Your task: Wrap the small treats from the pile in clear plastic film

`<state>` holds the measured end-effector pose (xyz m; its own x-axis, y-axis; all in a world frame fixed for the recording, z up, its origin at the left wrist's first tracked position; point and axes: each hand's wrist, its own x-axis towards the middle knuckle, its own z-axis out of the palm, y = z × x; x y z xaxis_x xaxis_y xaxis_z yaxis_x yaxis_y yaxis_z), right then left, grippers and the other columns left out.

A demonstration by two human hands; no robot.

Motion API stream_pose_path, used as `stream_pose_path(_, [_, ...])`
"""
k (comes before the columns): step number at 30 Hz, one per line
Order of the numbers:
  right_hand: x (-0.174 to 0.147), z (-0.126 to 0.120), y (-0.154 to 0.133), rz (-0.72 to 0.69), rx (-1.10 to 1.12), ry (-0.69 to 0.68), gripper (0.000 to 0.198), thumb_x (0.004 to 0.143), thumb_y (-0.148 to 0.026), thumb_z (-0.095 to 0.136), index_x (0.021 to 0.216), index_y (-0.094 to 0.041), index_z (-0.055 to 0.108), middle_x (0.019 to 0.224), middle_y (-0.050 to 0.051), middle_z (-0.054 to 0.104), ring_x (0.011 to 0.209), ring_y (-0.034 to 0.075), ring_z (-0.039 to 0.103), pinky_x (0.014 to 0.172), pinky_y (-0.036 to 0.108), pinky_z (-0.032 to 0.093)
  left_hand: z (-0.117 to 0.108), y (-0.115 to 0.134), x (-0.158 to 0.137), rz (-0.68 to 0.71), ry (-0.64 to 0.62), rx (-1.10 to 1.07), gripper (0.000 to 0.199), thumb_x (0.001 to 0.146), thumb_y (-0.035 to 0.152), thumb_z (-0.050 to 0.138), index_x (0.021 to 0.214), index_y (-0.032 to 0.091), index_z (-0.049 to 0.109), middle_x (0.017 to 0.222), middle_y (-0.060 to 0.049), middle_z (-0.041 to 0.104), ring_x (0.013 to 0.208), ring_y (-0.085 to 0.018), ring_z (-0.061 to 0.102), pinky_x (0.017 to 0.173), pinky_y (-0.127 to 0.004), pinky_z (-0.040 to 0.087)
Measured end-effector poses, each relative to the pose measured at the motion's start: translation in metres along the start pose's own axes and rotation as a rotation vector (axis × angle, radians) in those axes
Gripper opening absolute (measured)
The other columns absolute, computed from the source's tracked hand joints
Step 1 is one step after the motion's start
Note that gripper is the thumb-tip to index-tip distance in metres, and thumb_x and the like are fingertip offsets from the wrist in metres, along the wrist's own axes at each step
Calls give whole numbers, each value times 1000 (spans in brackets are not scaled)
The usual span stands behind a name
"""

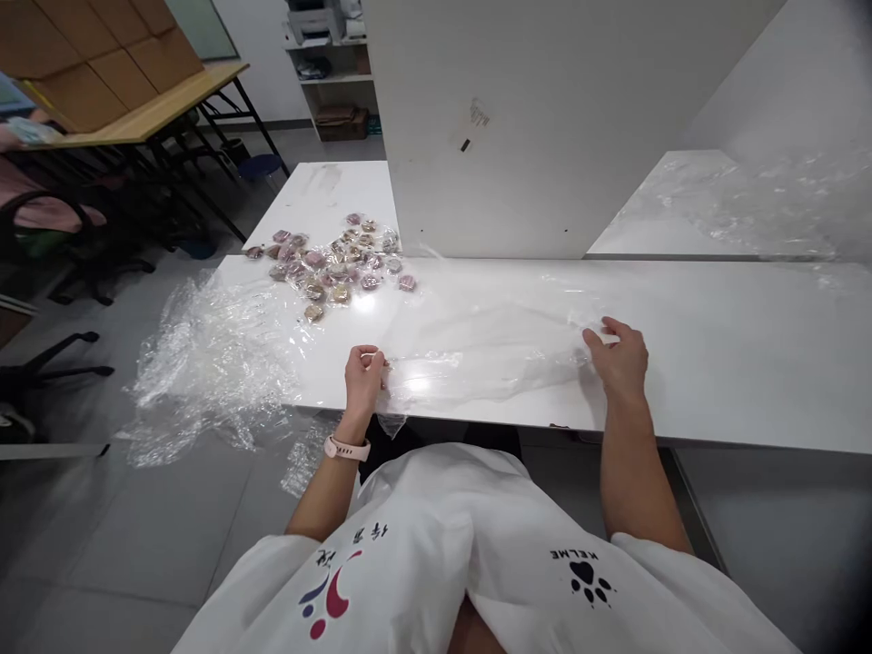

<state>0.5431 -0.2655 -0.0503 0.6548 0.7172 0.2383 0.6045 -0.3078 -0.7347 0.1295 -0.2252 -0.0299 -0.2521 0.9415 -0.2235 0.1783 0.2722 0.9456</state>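
Observation:
A clear plastic bag (477,350), long and nearly see-through, lies stretched across the white table between my hands. My left hand (364,374), with a pale pink watch on its wrist, pinches the bag's left end close to the table's front edge. At its right end, the fingers and thumb of my right hand (617,356) close on the plastic. Whether anything lies inside the bag I cannot make out. Beyond my left hand, several small round wrapped pieces (341,271) in brown, purple and greenish shades lie spread over the tabletop.
A crumpled heap of clear plastic (204,363) hangs over the table's left end. A tall white panel (490,136) stands behind the table (736,354). More clear plastic (763,204) lies behind at right. Far left are a wooden desk (156,113), a black chair and a seated person's sleeve.

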Motion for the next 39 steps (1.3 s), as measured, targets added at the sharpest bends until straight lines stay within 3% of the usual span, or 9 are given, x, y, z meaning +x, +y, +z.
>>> stream_pose_path(5, [-39,4,-49,-343,-47,275,43,94,-40,51,132,-19,56,132,17,53,120,32,51,94,51,48,3,4,-4,131,-39,175,53,87,41,62,133,23,43,128,-12,57,87,-19,68,64,-31,56])
stream_pose_path(7, [-58,16,-66,-545,-16,57,35,99,-39,43,125,-23,60,123,13,61,117,29,55,97,50,46,4,13,3,321,7,341,45,88,36,60,130,23,50,135,-13,56,114,-26,61,83,-39,56])
stream_pose_path(10, [-78,41,-68,-746,-68,-389,30,99,-42,45,116,-27,65,131,8,62,126,29,51,104,51,41,8,32,32,555,17,516,28,93,25,50,118,21,62,124,-10,65,115,-25,60,94,-42,51])
stream_pose_path(13, [-82,59,-50,-719,-122,-525,28,99,-40,45,114,-27,64,141,7,56,132,29,48,108,51,35,22,56,79,643,-48,643,37,92,8,39,113,20,67,114,-9,69,104,-22,64,92,-40,52])
stream_pose_path(16, [-76,64,-36,-666,-105,-498,24,98,-39,46,109,-26,64,140,5,58,128,26,51,109,49,33,47,74,126,696,-240,910,58,79,-5,42,125,22,62,137,-9,57,129,-28,49,97,-47,49])
stream_pose_path(21, [-72,64,-34,-661,-75,-468,22,98,-38,48,108,-27,64,137,4,60,126,25,53,106,46,35,90,77,157,660,-533,1214,57,79,1,52,131,23,56,136,-13,54,131,-34,42,96,-48,48])
stream_pose_path(25, [-73,66,-36,-668,-82,-437,21,98,-36,48,109,-27,63,135,4,62,124,25,54,103,45,36,100,71,163,648,-456,1237,47,84,0,41,126,16,56,109,-16,61,105,-30,56,81,-40,48])
stream_pose_path(31, [-70,70,-35,-665,-96,-442,22,98,-37,48,113,-27,62,136,3,61,124,24,54,103,44,36,92,77,199,625,-103,1229,61,86,1,36,144,18,41,124,-20,55,117,-33,50,85,-42,45])
stream_pose_path(39, [-69,70,-35,-663,-122,-439,26,99,-38,46,115,-27,63,138,4,60,126,24,53,103,44,37,96,98,220,483,-378,1409,51,89,37,54,133,12,49,127,-22,56,118,-37,55,97,-47,45])
